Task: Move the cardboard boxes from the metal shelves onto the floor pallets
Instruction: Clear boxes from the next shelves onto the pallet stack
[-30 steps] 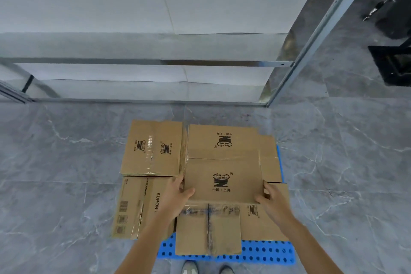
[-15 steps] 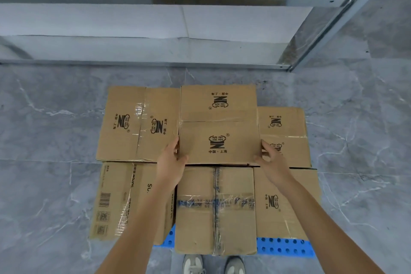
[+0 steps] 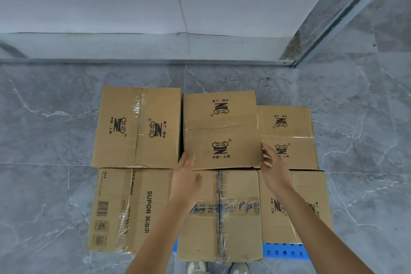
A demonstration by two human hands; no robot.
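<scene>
Where boxes (image 3: 222, 147) cover it, the blue pallet (image 3: 284, 250) barely shows.

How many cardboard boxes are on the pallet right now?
6: back-left box, back-middle box, back-right box, front-left SUPOR box, front-middle box, front-right box. Any boxes underneath these would be hidden.

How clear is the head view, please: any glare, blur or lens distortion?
Head view: soft, even light, faint shadows; glare on the clear tape; the logo reads sharp; mild wide-angle stretch toward the borders.
</scene>
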